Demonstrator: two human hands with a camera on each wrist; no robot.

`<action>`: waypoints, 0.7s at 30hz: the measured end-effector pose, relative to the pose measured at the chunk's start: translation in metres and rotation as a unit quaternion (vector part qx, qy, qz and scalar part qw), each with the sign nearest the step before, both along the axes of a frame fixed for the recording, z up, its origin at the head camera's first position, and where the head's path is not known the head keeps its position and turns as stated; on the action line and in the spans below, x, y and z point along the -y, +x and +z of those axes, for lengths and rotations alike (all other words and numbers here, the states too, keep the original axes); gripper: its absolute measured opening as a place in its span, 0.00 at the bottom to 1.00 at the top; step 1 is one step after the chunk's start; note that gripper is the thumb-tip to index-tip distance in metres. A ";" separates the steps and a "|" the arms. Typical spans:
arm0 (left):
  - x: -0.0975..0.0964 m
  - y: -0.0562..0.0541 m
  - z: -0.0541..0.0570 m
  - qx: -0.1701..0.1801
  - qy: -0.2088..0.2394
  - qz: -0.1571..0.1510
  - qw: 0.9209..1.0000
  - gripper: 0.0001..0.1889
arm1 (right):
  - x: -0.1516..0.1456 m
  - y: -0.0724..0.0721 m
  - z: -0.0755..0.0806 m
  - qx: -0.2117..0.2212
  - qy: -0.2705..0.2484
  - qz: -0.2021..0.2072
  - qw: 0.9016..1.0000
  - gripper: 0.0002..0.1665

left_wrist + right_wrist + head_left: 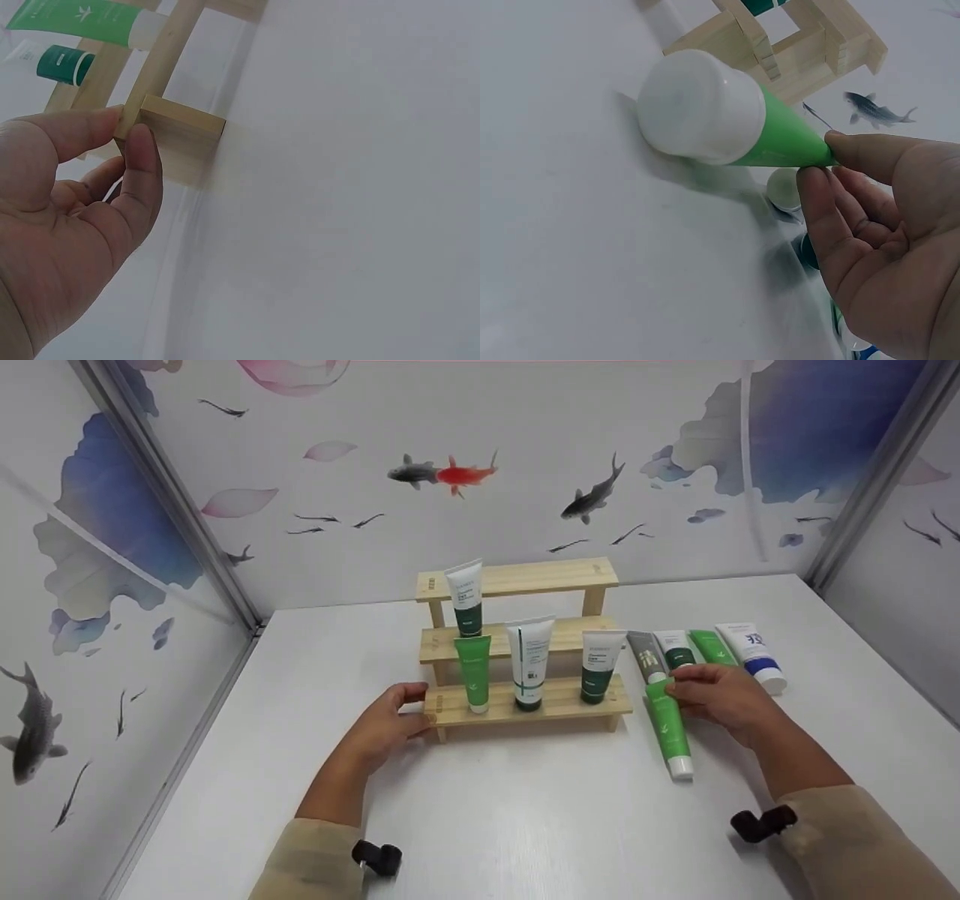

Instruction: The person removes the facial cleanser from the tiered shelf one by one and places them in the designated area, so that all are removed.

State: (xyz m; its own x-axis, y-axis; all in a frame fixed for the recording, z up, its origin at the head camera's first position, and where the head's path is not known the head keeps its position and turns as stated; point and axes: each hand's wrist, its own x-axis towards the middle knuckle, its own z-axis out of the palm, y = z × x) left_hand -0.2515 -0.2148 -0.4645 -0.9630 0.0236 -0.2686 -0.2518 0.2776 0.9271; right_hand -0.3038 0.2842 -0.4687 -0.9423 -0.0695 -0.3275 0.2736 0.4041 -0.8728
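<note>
My left hand (386,727) pinches the left end of the lowest step of a three-tier wooden rack (525,577), thumb above and fingers below in the left wrist view. A green squeeze tube (667,727) with a white cap hangs from my right hand (724,697), which pinches its flat end; the cap points toward me. On the lowest step stand another green tube (474,671), a white tube with a dark green stripe (530,660) and a white and dark green tube (600,664). A similar white and dark green tube (466,596) stands on the middle step.
Right of the rack, several tubes lie in a row on the white table (525,825): a grey one (645,654), a white and dark green one (675,646), a green one (711,646) and a white and blue one (752,652). Printed wall panels (517,420) enclose the table.
</note>
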 end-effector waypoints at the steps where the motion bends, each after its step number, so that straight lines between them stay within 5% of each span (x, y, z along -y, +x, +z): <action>1: 0.000 0.000 0.000 0.001 -0.001 0.001 1.000 0.32 | 0.000 0.000 0.000 0.003 0.001 0.000 1.000 0.36; 21: 0.000 0.000 0.000 -0.004 0.005 -0.001 1.000 0.33 | -0.001 -0.003 -0.008 0.025 0.030 0.005 0.999 0.38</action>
